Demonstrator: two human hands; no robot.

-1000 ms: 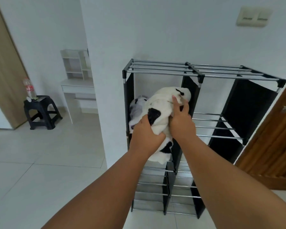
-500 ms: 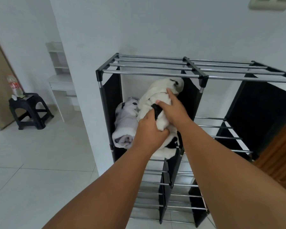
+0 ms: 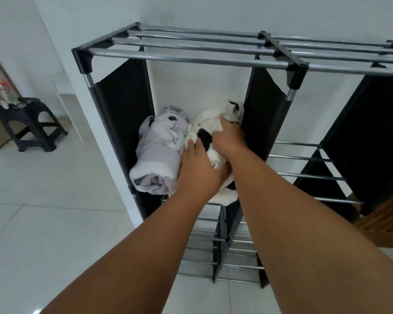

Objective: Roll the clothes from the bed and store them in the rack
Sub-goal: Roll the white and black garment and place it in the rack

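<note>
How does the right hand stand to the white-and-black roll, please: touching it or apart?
Touching. The head view shows the right hand lying on the white-and-black roll, its fingers curled into the fabric with no gap between them.

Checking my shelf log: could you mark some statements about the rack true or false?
1. The left hand and the right hand both hold the white and black roll. True.
2. The grey roll lies right of it. False: the grey roll lies on its left.
3. Both rolls sit in the upper left compartment of the rack. True.
4. The black stool stands on the rack. False: the black stool stands on the floor.
</note>
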